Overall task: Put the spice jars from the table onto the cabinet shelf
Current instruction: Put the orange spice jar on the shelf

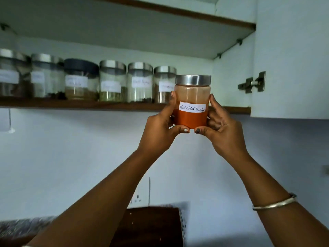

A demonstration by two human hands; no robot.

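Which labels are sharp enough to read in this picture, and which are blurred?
Head view: the handwritten label on the steel-lidded jar of red powder, held in both hands, reads "Red chilli Powder"; labels on the glass jars along the wooden shelf are soft, blurrier leftward.

Both arms were raised toward the open cabinet. Left hand [159, 128] and right hand [222, 128] clasped a glass jar [192, 102] from opposite sides, thumbs under its base. Jar had a steel lid; white label read "Red chilli Powder"; red powder filled roughly the lower third. It was held upright in front of the shelf [89, 105] edge, near the right end, base below shelf level. Six labelled jars [112, 81] stood in a row on the shelf, left of the held one. A bangle [275, 204] sat on the right forearm. Cabinet hinge [252, 82] was at right.
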